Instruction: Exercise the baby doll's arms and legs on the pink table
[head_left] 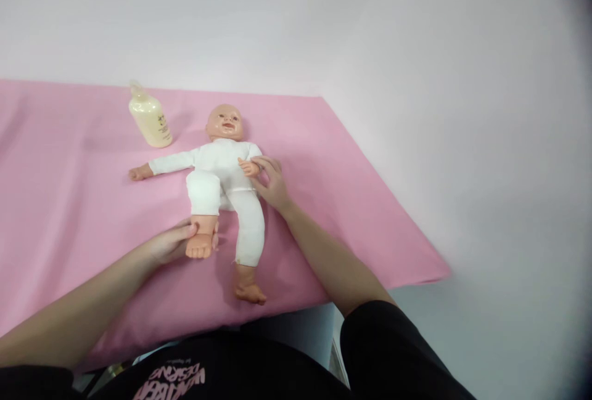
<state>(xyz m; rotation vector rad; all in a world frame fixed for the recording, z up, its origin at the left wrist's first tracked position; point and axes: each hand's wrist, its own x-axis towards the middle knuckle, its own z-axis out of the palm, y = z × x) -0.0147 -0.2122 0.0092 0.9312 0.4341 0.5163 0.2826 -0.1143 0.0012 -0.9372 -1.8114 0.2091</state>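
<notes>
A baby doll (226, 159) with a white cloth body lies on its back on the pink-covered table (324, 159), head toward the wall. My left hand (173, 243) is closed around the ankle of the doll's leg on the left, which is raised and bent at the knee. Some of those fingers are hidden behind the foot. On the other side, my right hand (272, 183) grips the doll's forearm at the wrist, holding its small hand over the belly. The doll's other arm stretches out to the left, and its other leg points toward me.
A pale yellow pump bottle (152, 121) stands left of the doll's head. White walls border the table at the back and right. The table's front edge runs just beyond the doll's lower foot, close to my body.
</notes>
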